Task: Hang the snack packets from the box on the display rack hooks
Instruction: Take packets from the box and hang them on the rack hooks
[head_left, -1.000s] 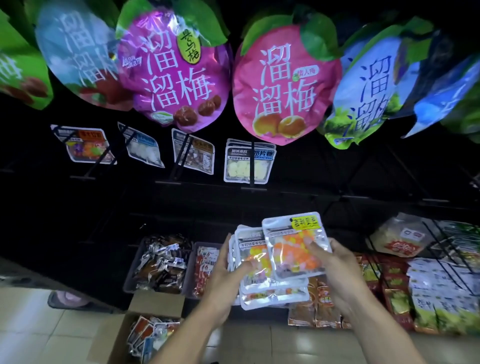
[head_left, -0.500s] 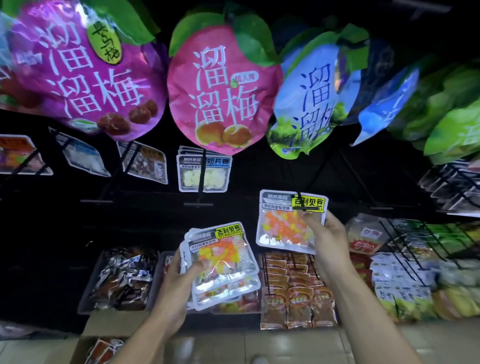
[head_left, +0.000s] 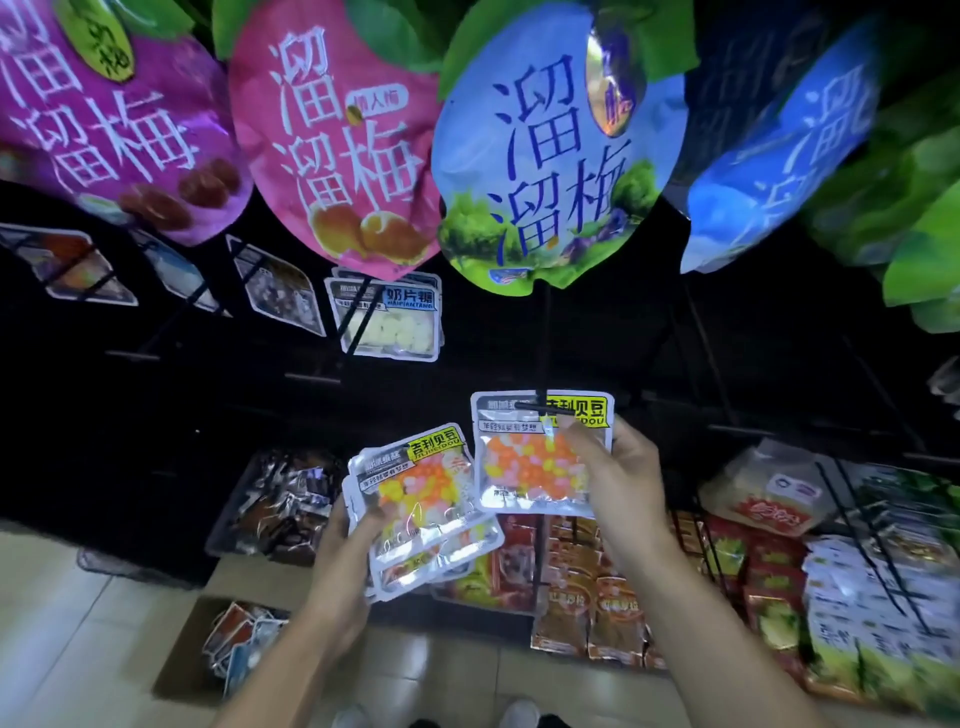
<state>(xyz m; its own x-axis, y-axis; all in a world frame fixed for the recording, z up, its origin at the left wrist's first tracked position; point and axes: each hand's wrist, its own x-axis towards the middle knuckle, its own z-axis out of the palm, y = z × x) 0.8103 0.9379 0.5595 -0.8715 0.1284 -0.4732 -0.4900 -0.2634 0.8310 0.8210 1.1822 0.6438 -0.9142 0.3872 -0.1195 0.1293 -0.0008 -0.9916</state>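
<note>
A tall black shelving unit (head_left: 130, 415) fills the view, dim between its tiers. Below it the floor (head_left: 67, 613) is pale beige tile with thin grout lines, catching a soft glare. Light falls from above and in front; the recesses behind stay almost wholly dark.

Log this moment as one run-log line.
right hand: holds jelly bean packet at hook | left hand: grips packet stack | box: on floor
</note>
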